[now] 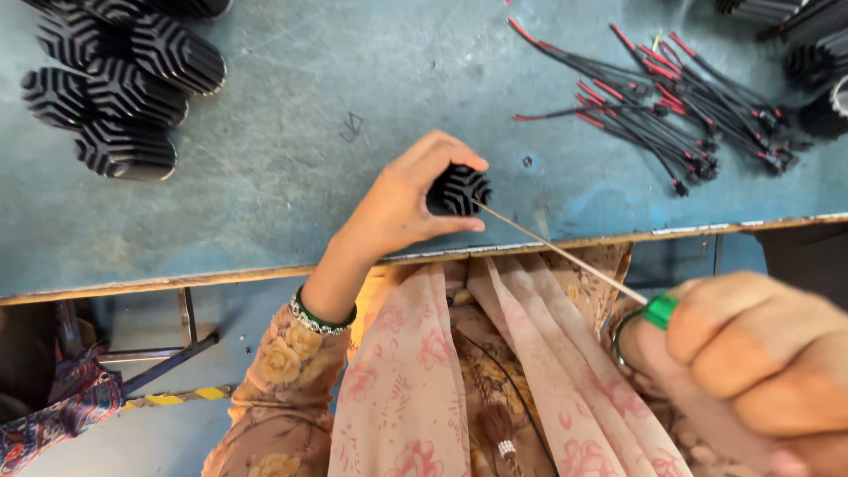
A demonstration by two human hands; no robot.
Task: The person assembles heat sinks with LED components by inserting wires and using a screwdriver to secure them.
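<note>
Two bare hands work at the near edge of the blue desk (291, 177). The left hand (402, 208) has its grip clenched on a small black finned heat sink (459, 188), thumb below and fingers curled over the top, holding it just above the desk's near edge, about midway along it. The right hand (760, 353), close to the camera and blurred, has its grip clenched around the green handle (660, 310) of a screwdriver (565, 256). The thin metal shaft runs from that handle up and to the left, and its tip meets the heat sink's finned end face; whether it goes inside cannot be told.

At the far left corner of the desk lies a pile of larger black finned heat sinks (119, 84), lying on their sides and touching one another. Toward the far right side a loose bundle of black and red wires (667, 102) with small connectors is spread out, well apart from the held piece. More black finned parts (808, 49) crowd the far right corner, partly cut off by the frame.

A green and silver bangle (320, 315) circles the left wrist, above a floral sleeve. Pink floral cloth (495, 380) drapes over the lap below the desk's edge.
</note>
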